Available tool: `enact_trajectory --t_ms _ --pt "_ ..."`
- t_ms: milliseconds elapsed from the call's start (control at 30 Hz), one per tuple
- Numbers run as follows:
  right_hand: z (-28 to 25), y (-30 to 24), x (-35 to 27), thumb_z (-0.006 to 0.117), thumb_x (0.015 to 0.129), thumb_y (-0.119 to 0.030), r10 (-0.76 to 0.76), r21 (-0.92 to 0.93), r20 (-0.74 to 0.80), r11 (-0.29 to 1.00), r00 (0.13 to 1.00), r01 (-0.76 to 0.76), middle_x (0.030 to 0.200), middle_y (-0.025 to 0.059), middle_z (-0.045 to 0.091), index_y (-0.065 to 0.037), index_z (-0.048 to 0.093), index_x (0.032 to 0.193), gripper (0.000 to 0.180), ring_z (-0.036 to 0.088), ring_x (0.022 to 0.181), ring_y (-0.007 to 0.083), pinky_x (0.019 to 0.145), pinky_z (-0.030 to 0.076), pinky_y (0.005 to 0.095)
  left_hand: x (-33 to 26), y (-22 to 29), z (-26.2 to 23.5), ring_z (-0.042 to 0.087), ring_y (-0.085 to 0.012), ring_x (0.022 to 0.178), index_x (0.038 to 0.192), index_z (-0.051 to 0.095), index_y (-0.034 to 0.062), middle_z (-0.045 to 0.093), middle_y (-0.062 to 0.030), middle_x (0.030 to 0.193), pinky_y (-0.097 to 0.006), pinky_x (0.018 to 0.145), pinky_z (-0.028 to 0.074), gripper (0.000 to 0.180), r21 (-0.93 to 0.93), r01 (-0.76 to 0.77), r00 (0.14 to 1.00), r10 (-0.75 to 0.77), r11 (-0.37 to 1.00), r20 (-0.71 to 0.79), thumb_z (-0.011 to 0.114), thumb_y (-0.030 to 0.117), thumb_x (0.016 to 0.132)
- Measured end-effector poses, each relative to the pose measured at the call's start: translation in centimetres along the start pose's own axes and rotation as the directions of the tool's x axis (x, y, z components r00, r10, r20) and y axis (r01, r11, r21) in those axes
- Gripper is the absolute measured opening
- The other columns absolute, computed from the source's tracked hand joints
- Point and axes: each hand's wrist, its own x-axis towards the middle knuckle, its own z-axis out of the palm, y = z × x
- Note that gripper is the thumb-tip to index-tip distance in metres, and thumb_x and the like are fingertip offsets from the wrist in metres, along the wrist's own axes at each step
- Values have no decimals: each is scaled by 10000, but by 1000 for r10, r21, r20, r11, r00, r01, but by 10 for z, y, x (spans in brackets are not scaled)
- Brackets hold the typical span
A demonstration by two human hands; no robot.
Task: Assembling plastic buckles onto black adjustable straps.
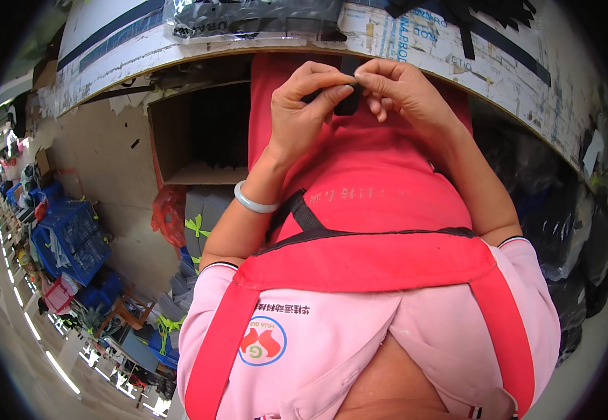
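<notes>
Pinching with thumb and forefinger, your left hand (305, 105) and right hand (405, 91) meet at 12 o'clock in the head view, their fingertips close together on a black strip (346, 105). Part of the strip shows just below your fingertips, between your hands and over your red apron (381, 203); your fingers cover the rest, so you cannot tell exactly how each tip grips it. You wear a pale bangle (253, 199) on your left wrist.

Just beyond your hands, across 12 o'clock, is the worn edge of a white worktable (430, 52). On it, a clear plastic bag (255, 19) lies toward 11 to 12 o'clock, and black straps (489, 15) lie toward 1 to 2. An open cardboard box (201, 175) sits below the table at 10 o'clock, a red plastic bag (169, 215) at 9, well apart from blue crates (73, 238) farther out.
</notes>
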Motion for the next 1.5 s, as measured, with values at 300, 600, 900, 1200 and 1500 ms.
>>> enact_trajectory --t_ms 300,600,900,1200,1500 --pt "7 11 5 675 903 -208 -362 -259 -139 912 922 319 819 -4 632 -29 663 979 195 578 703 57 654 502 202 -5 5 -2 542 -102 790 932 730 38 562 -23 908 -218 654 461 148 6 45 998 -46 999 33 712 -18 796" --pt "9 26 13 662 899 -116 -173 -96 -156 983 973 159 803 38 650 -15 603 918 118 617 703 80 636 518 204 -10 31 -8 559 -109 783 896 691 -9 609 -48 888 -227 655 435 101 19 207 967 -208 978 150 667 -51 808" --pt "-89 -46 18 649 891 -220 -778 -908 -77 313 623 278 1007 93 640 -55 656 1014 207 603 964 254 852 474 335 -66 37 -153 554 -49 627 1115 650 17 664 -60 999 -174 450 391 211 199 528 784 -384 825 -489 599 131 945" --pt "-144 -44 69 659 848 -266 -880 -979 -197 150 431 -139 1085 112 601 -141 681 1082 266 560 1038 313 929 443 404 -25 -4 -86 549 -105 643 1168 571 41 646 -112 1085 -219 474 428 225 -465 371 826 -514 804 -230 561 83 947" --pt "-46 -13 48 666 791 -118 -829 -989 -75 131 554 62 957 89 584 -101 651 969 179 578 899 277 805 436 394 -8 -15 -55 514 -104 559 1177 547 36 667 -136 1042 -216 442 400 225 -383 470 848 -527 795 -52 540 85 958"
